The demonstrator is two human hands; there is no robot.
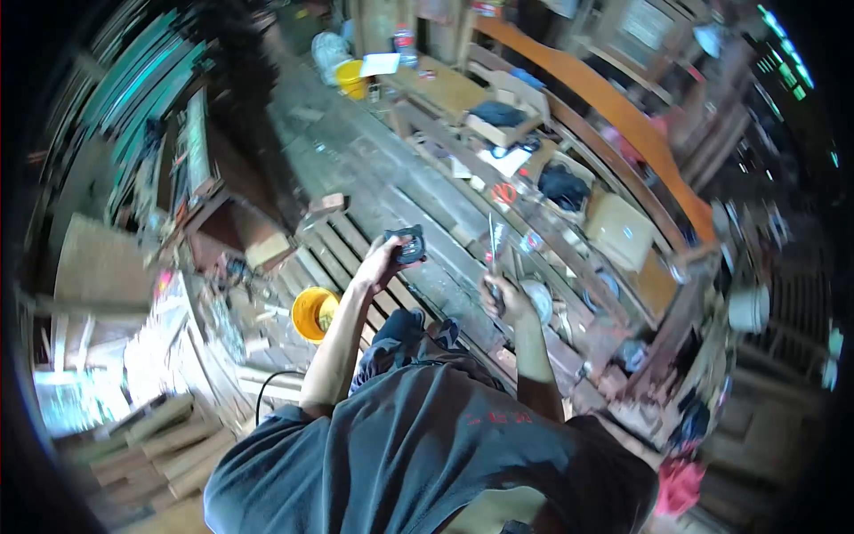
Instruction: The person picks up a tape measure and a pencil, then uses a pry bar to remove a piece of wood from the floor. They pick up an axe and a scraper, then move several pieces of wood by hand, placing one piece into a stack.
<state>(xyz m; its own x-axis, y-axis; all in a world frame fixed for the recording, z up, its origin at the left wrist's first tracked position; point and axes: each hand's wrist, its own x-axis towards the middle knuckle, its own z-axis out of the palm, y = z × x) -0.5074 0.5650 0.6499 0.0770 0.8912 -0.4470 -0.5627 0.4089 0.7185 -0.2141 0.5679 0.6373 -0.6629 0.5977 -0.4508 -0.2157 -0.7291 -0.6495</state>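
Observation:
My left hand (381, 265) is closed around a small, dark, blocky object (410, 245), with rounded edges and a lighter patch; blur hides its exact kind. My right hand (510, 300) grips the handle of a hand tool with a pointed, bright blade (495, 238). The blade points up and away from me, with a bit of red near its base. Both hands are raised in front of my body, well apart from each other. Below my left hand lie wooden slats (342, 238), and a yellow bucket (315, 314) stands left of my left forearm.
On the right runs a long wooden bench (587, 258) crowded with boxes, dark cloth and small items. Another yellow bucket (350, 80) stands at the back. A wooden cabinet (236, 233) is on the left, with stacked boards (169, 445) below. A white pail (749, 309) is far right.

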